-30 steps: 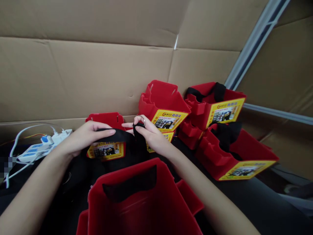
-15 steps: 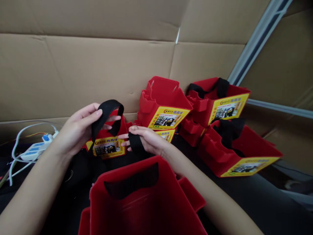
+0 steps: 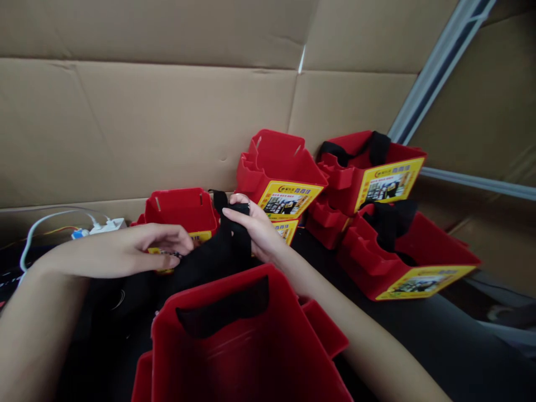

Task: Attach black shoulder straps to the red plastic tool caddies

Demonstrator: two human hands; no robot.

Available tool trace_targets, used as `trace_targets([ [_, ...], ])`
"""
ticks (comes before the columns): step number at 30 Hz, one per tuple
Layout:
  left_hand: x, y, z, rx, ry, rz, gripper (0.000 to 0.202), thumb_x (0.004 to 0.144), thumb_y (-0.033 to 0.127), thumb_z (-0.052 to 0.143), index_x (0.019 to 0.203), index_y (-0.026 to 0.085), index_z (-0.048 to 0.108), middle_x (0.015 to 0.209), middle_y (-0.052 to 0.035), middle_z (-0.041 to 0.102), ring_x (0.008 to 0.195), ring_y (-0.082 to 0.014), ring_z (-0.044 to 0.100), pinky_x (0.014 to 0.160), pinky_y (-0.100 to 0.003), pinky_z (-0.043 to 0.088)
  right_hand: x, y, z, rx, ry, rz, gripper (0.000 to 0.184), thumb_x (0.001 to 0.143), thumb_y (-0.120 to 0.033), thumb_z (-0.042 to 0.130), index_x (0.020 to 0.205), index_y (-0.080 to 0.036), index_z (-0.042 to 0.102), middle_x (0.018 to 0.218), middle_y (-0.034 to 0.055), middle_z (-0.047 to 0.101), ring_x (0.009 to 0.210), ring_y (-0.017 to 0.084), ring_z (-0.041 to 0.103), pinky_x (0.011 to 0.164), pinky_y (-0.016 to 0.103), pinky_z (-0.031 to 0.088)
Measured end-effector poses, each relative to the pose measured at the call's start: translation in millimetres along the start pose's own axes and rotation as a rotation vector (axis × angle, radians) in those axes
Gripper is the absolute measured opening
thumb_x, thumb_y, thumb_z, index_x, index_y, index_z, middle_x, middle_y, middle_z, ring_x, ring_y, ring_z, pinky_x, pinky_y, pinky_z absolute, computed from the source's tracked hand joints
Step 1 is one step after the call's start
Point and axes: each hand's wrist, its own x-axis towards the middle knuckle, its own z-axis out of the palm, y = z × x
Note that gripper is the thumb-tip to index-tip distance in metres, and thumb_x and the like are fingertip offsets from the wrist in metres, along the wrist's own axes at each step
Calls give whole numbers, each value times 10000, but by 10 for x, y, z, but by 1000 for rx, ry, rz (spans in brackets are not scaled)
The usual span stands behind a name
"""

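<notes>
Beyond the near red bin (image 3: 288, 329), I see my right hand (image 3: 260, 230) gripping the black strap (image 3: 226, 234), which slopes down leftward toward my left hand (image 3: 140, 250), its fingers loosely parted.

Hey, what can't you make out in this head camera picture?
Nearest red box, head view: near end cut off by bottom edge.
Power strip, head view: partly hidden by the left hand.
Fine print on yellow labels, head view: too small.
Black strap, head view: lower end lost in surrounding black.
</notes>
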Motion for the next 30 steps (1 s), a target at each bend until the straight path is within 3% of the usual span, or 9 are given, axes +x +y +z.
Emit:
trace_targets([
  [3,145,89,146,-227,126,46,489,752,359,698,1220,276,586,1215,-53,633,1122,-230,581,915,-297,485,-29,-10,34,-260,-18,-128,296,676,-164,695,819,-211,440,731,-66,484,496,47,457,480,198,401],
  [7,469,156,485,-526,407,106,359,757,409,676,1002,148,693,910,-95,720,794,-212,671,778,-322,530,-42,-7,35,-414,-146,-109,158,855,-332,531,848,-223,417,591,-76,424,445,65,412,432,199,341],
  [10,605,114,589,-613,563,169,259,739,350,692,893,142,686,695,-36,682,631,-156,625,673,-279,522,-34,17,2,-445,-206,-121,224,931,-436,348,882,-223,396,633,-51,482,470,73,443,442,204,348],
  [13,595,82,519,-658,649,222,160,762,327,660,782,175,618,596,41,580,542,-83,531,567,-182,455,-29,32,-30,-557,-183,-179,184,949,-400,318,898,-227,357,786,-15,567,514,63,468,475,205,366],
  [16,524,111,443,-664,558,187,270,780,338,642,622,167,504,471,76,408,399,-50,345,398,-155,289,-28,31,-45,-645,-160,-228,164,958,-355,297,860,-227,324,782,-14,588,510,60,438,490,203,364],
  [19,476,164,462,-652,435,115,309,802,369,623,605,163,506,437,82,353,367,-44,267,373,-164,202,-11,36,-58,-642,-75,-216,176,945,-348,315,822,-223,338,714,-28,573,493,62,439,472,191,355],
  [25,452,229,576,-531,186,11,182,771,343,664,769,163,690,544,36,550,463,-77,419,467,-192,295,51,52,-77,-397,-15,-31,100,859,-285,375,782,-225,396,456,-78,411,380,90,391,374,180,299],
  [30,513,188,630,-524,212,-5,234,801,373,608,854,171,713,561,19,583,492,-99,467,498,-203,326,28,37,-24,-316,-52,-74,145,838,-301,378,843,-210,490,533,-39,461,451,106,463,407,203,342],
])
